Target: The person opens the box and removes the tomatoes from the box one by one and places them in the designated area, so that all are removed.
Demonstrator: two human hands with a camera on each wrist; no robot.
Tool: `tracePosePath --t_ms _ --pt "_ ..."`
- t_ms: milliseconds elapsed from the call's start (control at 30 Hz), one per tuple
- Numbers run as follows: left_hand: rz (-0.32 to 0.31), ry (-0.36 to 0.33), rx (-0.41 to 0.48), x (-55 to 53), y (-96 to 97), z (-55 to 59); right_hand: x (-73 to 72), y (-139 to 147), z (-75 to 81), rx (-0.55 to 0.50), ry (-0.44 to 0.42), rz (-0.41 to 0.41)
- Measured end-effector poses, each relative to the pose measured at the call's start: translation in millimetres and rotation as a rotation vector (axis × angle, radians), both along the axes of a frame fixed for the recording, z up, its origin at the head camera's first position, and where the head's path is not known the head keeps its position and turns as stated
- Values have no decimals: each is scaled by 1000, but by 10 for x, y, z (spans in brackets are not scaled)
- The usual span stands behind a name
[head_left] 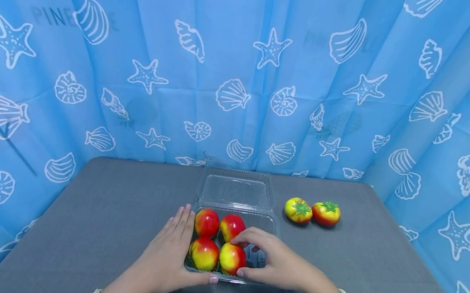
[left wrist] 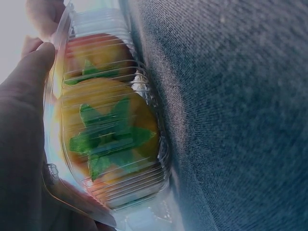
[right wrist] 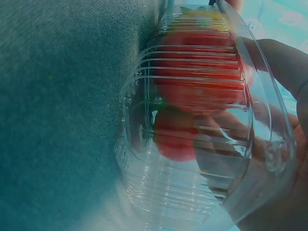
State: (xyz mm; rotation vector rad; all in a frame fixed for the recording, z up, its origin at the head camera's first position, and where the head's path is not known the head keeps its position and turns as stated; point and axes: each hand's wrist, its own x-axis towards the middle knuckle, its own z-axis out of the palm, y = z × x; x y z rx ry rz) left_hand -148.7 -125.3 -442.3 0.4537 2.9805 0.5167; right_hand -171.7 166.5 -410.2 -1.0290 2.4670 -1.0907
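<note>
A clear plastic clamshell box (head_left: 264,222) stands on the table with its lid (head_left: 236,190) folded back. Several red-and-yellow toy persimmons sit in its left and middle part, among them a back left one (head_left: 207,223), a front left one (head_left: 204,254) and a back one (head_left: 232,227). My left hand (head_left: 168,254) lies along the box's left side, fingers straight, thumb along the front rim. With thumb and fingers, my right hand (head_left: 276,260) holds the front right persimmon (head_left: 232,259) inside the box. Green leaves (left wrist: 108,137) show through the ribbed wall in the left wrist view.
Two more toy persimmons, a yellow one (head_left: 298,210) and a redder one (head_left: 326,214), lie side by side right of the lid. Grey cloth covers the table (head_left: 126,202). A blue shell-print curtain (head_left: 243,71) hangs behind it and along both sides.
</note>
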Motion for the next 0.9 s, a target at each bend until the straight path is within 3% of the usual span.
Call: tracePosePath --t_ms 900 --pt "6 -11 2 -5 1 2 -14 16 -18 -25 19 5"
